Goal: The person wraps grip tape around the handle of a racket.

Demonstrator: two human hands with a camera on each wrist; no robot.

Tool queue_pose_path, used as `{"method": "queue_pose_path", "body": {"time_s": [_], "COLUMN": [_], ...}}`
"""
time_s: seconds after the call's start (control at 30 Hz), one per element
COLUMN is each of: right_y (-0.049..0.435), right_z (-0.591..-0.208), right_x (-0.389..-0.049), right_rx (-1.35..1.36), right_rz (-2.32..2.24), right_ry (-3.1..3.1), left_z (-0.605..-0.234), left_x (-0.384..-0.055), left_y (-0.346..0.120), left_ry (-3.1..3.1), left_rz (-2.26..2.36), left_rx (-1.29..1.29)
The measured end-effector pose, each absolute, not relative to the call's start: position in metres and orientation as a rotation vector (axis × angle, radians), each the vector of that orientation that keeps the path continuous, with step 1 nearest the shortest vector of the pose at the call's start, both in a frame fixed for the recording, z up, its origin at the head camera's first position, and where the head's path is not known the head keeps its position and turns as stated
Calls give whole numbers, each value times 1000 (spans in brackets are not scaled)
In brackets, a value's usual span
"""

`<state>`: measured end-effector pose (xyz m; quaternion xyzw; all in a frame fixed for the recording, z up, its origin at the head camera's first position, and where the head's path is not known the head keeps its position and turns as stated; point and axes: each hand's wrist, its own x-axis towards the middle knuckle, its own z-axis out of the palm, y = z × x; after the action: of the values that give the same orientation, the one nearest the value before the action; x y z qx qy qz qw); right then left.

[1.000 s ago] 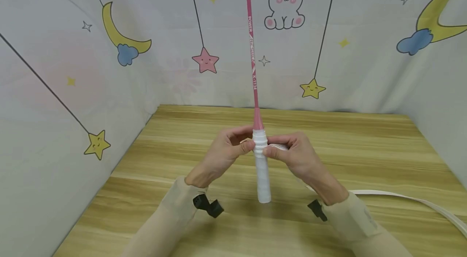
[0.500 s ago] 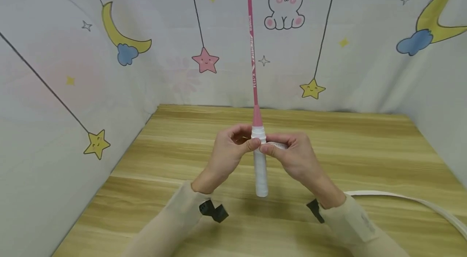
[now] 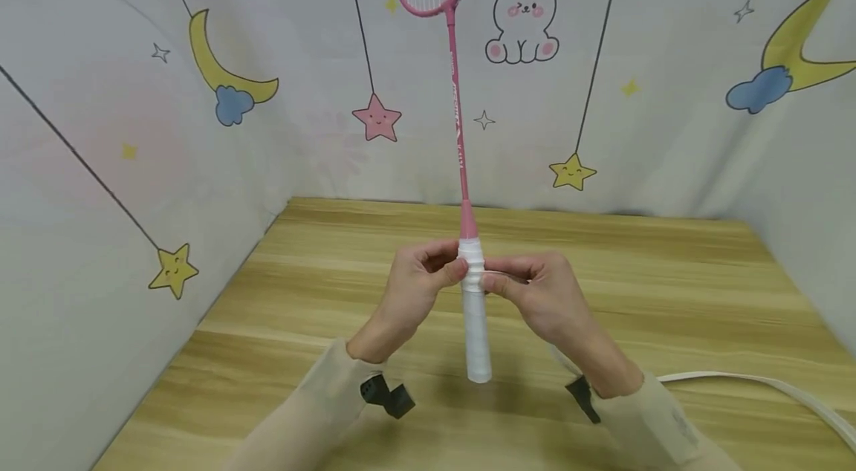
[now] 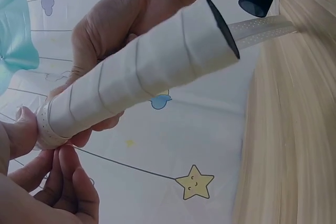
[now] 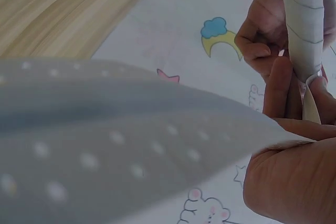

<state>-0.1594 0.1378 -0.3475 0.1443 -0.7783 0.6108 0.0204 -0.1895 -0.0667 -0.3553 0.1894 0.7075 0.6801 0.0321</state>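
A pink badminton racket (image 3: 457, 114) stands upright, head up, its white wrapped handle (image 3: 477, 337) pointing down over the table. My left hand (image 3: 416, 285) grips the upper handle, thumb on the left side and fingers behind. At the right, my right hand (image 3: 545, 293) pinches a strip of white grip tape (image 5: 131, 135) between thumb and fingers, close against the handle. Ridged turns of tape show at the handle's top, below the pink cone. In the left wrist view the handle's dark butt end (image 4: 223, 27) faces the camera; the tape's perforations show in the right wrist view.
The tape's loose length trails over the wood-grain table (image 3: 301, 411) to the right. Behind stands a white cloth backdrop (image 3: 294, 151) printed with stars, moons and a rabbit, continuing along both sides. Black wrist cameras (image 3: 388, 395) sit on both sleeves.
The racket has turned about its length, so its head shows narrower and sits lower. My left thumb moved across the handle, then back left. The right hand still pinches the tape.
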Motion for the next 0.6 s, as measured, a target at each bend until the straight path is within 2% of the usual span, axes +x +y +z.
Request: {"method": "queue_pose_path", "body": {"time_s": [0.6], "right_y": [138], "right_z": [-344], "right_x": [-165], "right_rx": [234], "right_rz": [2046], "right_ry": [-2441], "left_z": [-361], "left_x": [-196], "left_y": [-74], "left_ry": [2020], "left_rz": [2108], "left_rx": [668]}}
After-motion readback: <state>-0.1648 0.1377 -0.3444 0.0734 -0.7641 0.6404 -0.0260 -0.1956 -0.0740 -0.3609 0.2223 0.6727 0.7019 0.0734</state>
